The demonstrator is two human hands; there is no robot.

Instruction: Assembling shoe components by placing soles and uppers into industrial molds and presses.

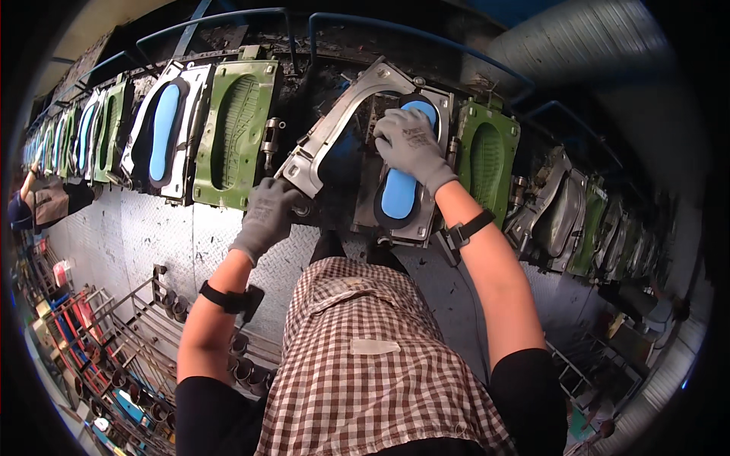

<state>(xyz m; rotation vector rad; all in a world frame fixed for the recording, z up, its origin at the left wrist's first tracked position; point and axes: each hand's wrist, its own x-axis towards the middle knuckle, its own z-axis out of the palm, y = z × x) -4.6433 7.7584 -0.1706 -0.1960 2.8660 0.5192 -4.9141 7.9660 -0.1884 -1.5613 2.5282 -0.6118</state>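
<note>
A grey work glove covers each of my hands. At the lower left corner of a tilted silver mould frame [308, 173], my left hand [266, 218] is closed around its edge or handle. My right hand [414, 146] is bent over the upper part of a blue insole [399, 196], fingers together and tips partly hidden. A dark border surrounds the insole, which lies in the silver mould base [420, 224]. The frame leans up and left from that base, its curved opening beside the insole. A green mould half [485, 156] with a ribbed sole-shaped hollow stands right of the base.
On the left, another green mould half [236, 129] adjoins a silver mould with a blue insole [164, 133]. More moulds line both sides. Blue rails [411, 29] run behind. Metal racks [129, 342] stand lower left. Another person's arm [29, 182] shows far left.
</note>
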